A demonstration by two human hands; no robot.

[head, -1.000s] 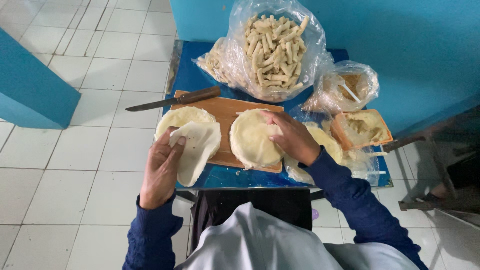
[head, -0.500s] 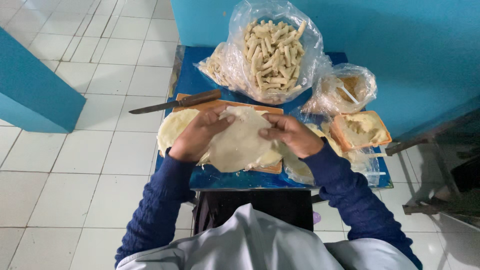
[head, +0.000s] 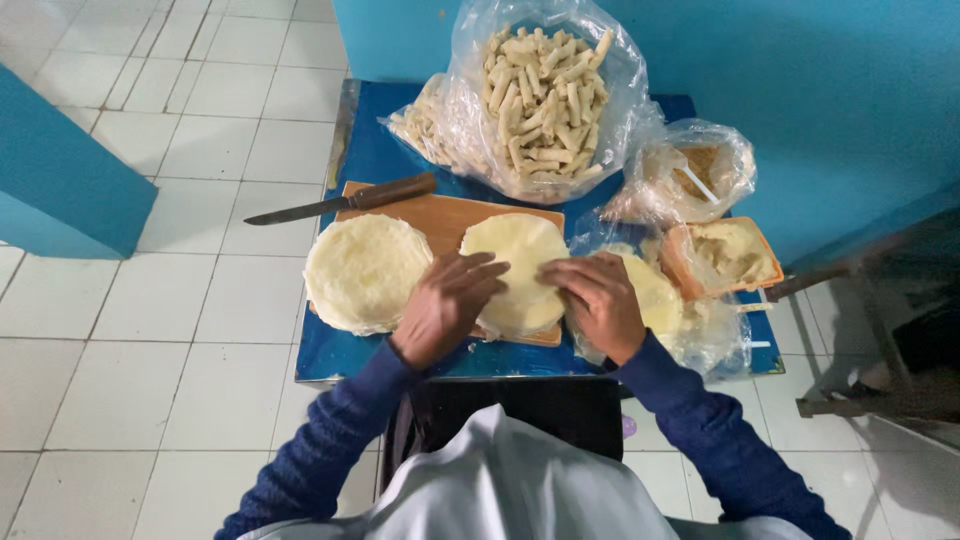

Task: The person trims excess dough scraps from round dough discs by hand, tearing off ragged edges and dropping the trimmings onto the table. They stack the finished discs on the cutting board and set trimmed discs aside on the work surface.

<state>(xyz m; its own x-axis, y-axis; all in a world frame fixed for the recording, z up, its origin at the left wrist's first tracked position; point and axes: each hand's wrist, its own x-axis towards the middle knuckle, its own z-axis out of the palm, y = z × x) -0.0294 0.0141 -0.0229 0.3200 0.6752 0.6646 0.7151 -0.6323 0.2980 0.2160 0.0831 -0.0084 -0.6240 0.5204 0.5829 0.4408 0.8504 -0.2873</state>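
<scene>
A round pale wrapper sheet (head: pixel 515 250) lies flat on the wooden cutting board (head: pixel 450 212). My left hand (head: pixel 445 305) rests palm down on the sheet's left near edge, fingers spread. On the sheet's right edge my right hand (head: pixel 597 300) presses with fingers together. A stack of the same round wrappers (head: pixel 365 272) sits on the board's left end, just left of my left hand. Neither hand grips anything.
A knife with a wooden handle (head: pixel 340 202) lies along the board's far edge. A large clear bag of rolled sticks (head: pixel 545 90) stands behind. To the right are a smaller plastic bag (head: pixel 695 170), an orange tub of filling (head: pixel 730 255) and bagged wrappers (head: pixel 655 295). The small blue table (head: pixel 370 150) stands on white floor tiles.
My left hand lifted one wrapper off the left stack and carried it right. Both hands have laid it flat on the board's right side and now press it down.
</scene>
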